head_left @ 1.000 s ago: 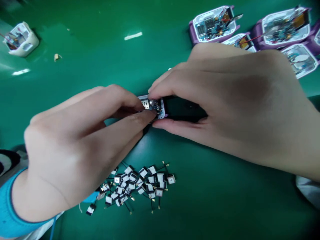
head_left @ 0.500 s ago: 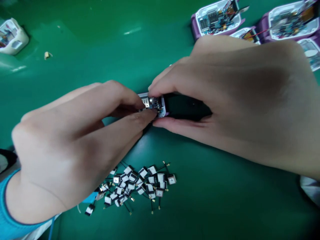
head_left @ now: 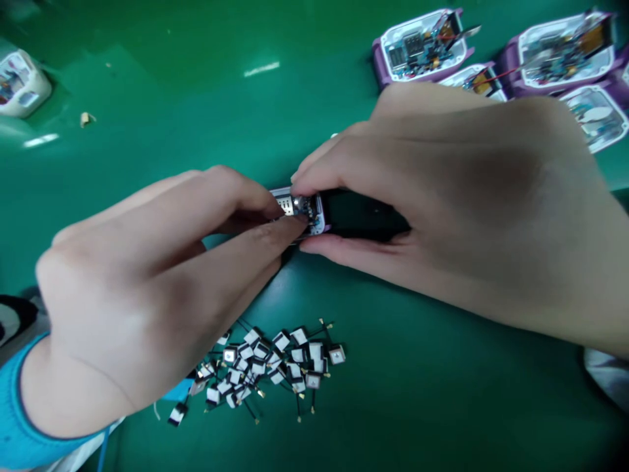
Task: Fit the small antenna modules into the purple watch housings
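Note:
Between my hands, at the middle of the head view, is a small opened electronic device point(head_left: 319, 221) with a white and purple casing. A circuit board with a silver metal part shows inside it. My left hand point(head_left: 142, 282) is closed at the device's left side, its thumb pressing onto the board and its fingertips partly hidden. From the right, my right hand point(head_left: 457, 203) grips the casing, index finger at the top edge and thumb at the bottom edge. Fingers cover much of the device.
Below the hands lies a pile of small white-and-black square antennas point(head_left: 268, 360) with short cables. Several opened purple-cased devices point(head_left: 376, 62) stand at the upper right. A white-cased device point(head_left: 42, 85) is at the left edge, near a small beige piece point(head_left: 85, 119) on the green table point(head_left: 196, 85).
The view has shifted slightly, so the cased devices at the top appear a little lower and further left. Both hands keep the same hold on the device.

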The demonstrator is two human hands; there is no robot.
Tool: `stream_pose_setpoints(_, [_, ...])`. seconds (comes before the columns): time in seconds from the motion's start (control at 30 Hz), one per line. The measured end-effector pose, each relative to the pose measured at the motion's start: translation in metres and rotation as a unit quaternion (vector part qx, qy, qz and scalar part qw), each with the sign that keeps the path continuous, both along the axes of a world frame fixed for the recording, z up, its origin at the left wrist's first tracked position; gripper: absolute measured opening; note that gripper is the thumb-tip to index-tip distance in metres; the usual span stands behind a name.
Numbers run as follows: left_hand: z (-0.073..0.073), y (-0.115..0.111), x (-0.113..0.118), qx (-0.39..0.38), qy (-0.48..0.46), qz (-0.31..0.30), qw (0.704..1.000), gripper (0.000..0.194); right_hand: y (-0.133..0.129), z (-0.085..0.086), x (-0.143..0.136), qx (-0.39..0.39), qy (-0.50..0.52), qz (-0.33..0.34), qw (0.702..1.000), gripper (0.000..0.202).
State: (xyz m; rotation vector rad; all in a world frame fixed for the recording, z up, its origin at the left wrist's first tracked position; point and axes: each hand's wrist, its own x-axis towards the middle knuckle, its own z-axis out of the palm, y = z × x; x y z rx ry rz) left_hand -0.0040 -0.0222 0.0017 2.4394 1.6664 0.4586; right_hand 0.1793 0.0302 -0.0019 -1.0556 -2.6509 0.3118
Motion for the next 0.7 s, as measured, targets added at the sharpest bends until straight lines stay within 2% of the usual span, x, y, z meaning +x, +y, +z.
stream_pose_setpoints(0.1, [0.003, -0.004, 0.006, -0.033, 0.0, 0.073, 0.997, 0.02, 0.002, -0.003, -0.001, 0.012, -0.006, 0.007, 1.0, 0.016])
stream_pose_setpoints(0.27, [0.004, -0.003, 0.008, -0.037, 0.007, 0.068, 0.997, 0.02, 0.002, -0.002, -0.002, 0.027, -0.011, 0.023, 0.999, 0.013])
stream_pose_setpoints(0.33, [0.005, -0.001, 0.008, -0.043, 0.003, 0.069, 0.997, 0.023, 0.003, 0.001, -0.001, 0.015, 0.012, 0.024, 1.0, 0.02])
stream_pose_setpoints(0.5, [0.007, 0.0, 0.01, -0.037, -0.05, 0.05, 0.997, 0.026, 0.008, 0.005, 0.014, -0.059, 0.111, 0.034, 0.991, 0.017])
stream_pose_setpoints(0.63, [0.008, -0.001, 0.009, -0.003, -0.002, 0.019, 1.0, 0.019, 0.012, 0.001, 0.03, -0.074, 0.063, 0.08, 0.992, 0.023])
stream_pose_setpoints(0.7, [0.008, 0.0, 0.007, 0.037, 0.028, -0.028, 0.999, 0.017, 0.012, 0.0, 0.036, -0.062, 0.058, 0.055, 0.995, 0.027])
